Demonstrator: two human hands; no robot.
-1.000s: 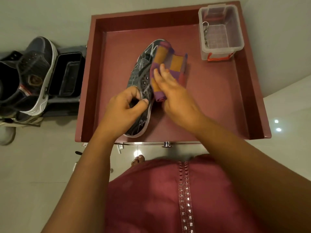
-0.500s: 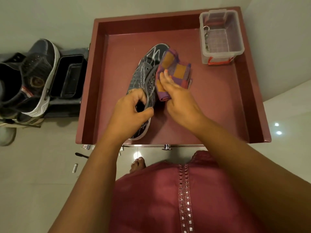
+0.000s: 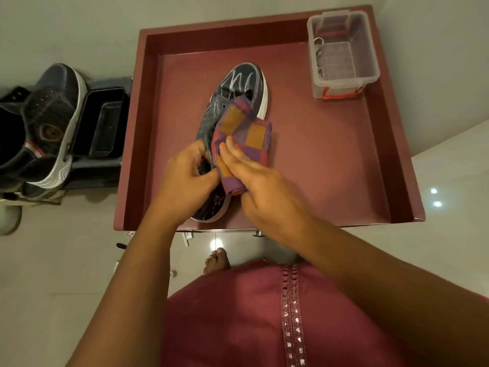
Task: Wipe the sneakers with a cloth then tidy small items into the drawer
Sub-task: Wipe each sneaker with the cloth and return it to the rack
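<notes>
A dark sneaker [image 3: 239, 86] with white scribble marks and a white sole lies inside the open maroon drawer [image 3: 330, 160], toe pointing away. My left hand [image 3: 186, 181] grips its heel opening. My right hand [image 3: 262, 192] presses a folded purple and orange checked cloth [image 3: 246, 133] against the sneaker's right side near the middle. A second dark sneaker [image 3: 50, 123] with a white sole rests on a rack at the left.
A clear plastic box [image 3: 344, 53] with a red latch stands in the drawer's far right corner, keys inside. A black tray [image 3: 102, 123] sits left of the drawer. Small items [image 3: 186, 238] lie on the floor under the drawer's front edge, near a bare foot [image 3: 217, 260].
The cloth and my right hand slid back along the sneaker from the toe toward the heel, baring the toe. My left hand kept its hold on the heel.
</notes>
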